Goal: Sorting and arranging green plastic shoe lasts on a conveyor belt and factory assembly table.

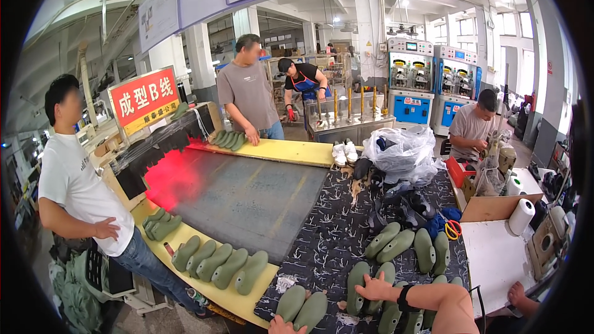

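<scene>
My right hand (373, 287), with a black band on its wrist, reaches in from the lower right. It lies with fingers spread on a green shoe last (356, 281), one of several on the dark patterned mat (334, 235). Only the top of my left hand (281, 326) shows at the bottom edge. It is next to a pair of green shoe lasts (302, 309), and its fingers are hidden. More green lasts (408, 244) lie farther up the mat.
A grey conveyor belt (253, 201) with yellow side boards carries rows of green lasts (216, 265) and glows red at its tunnel mouth. People stand on the left and at the far side. One sits at the right by a white table (495, 260). Another hand (518, 295) rests on that table.
</scene>
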### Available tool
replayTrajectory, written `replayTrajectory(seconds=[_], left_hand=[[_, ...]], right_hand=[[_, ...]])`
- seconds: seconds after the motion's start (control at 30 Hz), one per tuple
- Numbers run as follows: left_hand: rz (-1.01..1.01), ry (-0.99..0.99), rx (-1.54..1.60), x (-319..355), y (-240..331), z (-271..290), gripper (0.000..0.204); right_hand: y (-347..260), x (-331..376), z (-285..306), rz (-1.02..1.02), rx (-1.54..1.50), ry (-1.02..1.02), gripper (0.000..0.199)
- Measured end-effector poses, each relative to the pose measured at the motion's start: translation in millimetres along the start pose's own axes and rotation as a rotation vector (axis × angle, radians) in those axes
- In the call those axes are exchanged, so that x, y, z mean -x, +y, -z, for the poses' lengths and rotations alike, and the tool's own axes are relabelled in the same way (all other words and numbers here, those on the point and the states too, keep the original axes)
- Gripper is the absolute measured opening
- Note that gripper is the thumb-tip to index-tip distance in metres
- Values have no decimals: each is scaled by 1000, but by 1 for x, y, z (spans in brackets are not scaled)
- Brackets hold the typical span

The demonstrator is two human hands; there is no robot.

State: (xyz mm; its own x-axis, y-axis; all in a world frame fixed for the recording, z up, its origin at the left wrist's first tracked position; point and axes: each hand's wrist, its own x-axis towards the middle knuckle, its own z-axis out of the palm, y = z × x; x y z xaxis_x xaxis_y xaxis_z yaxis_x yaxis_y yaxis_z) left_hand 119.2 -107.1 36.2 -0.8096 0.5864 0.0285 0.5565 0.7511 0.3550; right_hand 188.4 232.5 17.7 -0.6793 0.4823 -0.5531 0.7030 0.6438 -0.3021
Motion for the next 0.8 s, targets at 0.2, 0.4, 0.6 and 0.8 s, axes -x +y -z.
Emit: replayTrajectory(seconds=[0.2,0.4,0.6,0.8], left_hand=[[10,-65,-13,-1,3,2,58],[-5,79,18,-2,0,-8,59],[56,-21,117,-11,7,7,61],[130,-158,93,-4,6,15,60]], right_hand=[[30,-35,-31,133,86,51,77],[12,-6,-9,159,107,123,74],[-14,24,16,32,1,79,83],[-12,13,16,58,8,-72,82]])
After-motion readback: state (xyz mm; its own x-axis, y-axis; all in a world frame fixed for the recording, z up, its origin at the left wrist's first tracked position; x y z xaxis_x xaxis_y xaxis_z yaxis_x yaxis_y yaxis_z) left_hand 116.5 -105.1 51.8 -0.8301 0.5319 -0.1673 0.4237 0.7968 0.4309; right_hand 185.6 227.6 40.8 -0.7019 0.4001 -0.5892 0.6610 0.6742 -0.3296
